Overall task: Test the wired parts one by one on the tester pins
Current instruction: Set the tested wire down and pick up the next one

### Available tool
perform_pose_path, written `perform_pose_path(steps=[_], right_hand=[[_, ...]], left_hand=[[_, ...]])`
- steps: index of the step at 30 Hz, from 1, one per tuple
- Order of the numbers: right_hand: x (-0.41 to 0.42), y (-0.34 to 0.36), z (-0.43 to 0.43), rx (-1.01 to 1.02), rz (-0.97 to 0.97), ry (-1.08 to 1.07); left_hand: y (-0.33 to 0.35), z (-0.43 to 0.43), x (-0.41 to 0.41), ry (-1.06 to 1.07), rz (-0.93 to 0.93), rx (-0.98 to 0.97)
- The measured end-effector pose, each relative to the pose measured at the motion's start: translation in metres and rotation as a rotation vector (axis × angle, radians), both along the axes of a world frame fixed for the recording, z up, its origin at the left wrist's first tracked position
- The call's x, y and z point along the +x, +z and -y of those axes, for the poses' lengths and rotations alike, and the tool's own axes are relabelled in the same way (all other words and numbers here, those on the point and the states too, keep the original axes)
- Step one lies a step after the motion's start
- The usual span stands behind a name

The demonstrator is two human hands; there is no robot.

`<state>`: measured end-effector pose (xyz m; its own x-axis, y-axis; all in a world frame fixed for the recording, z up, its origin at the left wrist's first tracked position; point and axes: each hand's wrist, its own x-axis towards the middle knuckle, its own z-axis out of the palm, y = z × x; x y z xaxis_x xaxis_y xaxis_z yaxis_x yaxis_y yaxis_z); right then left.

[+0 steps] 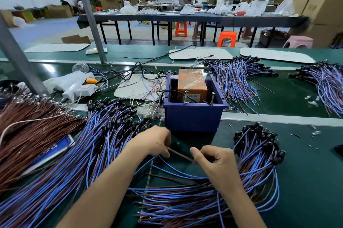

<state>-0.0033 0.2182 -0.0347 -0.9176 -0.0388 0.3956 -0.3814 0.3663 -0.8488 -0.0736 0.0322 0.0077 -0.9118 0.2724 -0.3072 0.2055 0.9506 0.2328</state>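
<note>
A blue plastic box (193, 118) holds an orange block (192, 86), and two screw pins (186, 96) stand up at its near edge. Just in front of the box, my left hand (157, 141) and my right hand (216, 159) pinch the two ends of one brown wire (181, 155) stretched between them. A big heap of blue-and-brown wired parts with black heads (104, 135) lies on the left. A second bundle (259, 155) curls under and right of my right hand.
Brown wires (29, 125) are piled at the far left by a white power strip (74, 85). More wired bundles (237, 77) lie behind the box on the green belt (306, 163). Grey frame posts (89, 14) rise at the left.
</note>
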Motion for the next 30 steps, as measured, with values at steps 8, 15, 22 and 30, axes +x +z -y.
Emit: perform_pose_path(steps=[8, 15, 22, 30], right_hand=[[0.002, 0.005, 0.004, -0.086, 0.236, 0.180], [0.002, 0.009, 0.006, -0.168, 0.358, 0.339], [0.001, 0.012, -0.001, -0.257, 0.392, 0.411], [0.001, 0.010, -0.001, -0.340, 0.363, 0.413]], left_hand=[[0.023, 0.000, 0.006, -0.160, -0.047, 0.164], [0.032, -0.005, 0.016, -0.211, 0.006, 0.270], [0.033, -0.006, 0.022, -0.110, 0.218, 0.446], [0.039, -0.004, 0.024, -0.100, 0.253, 0.539]])
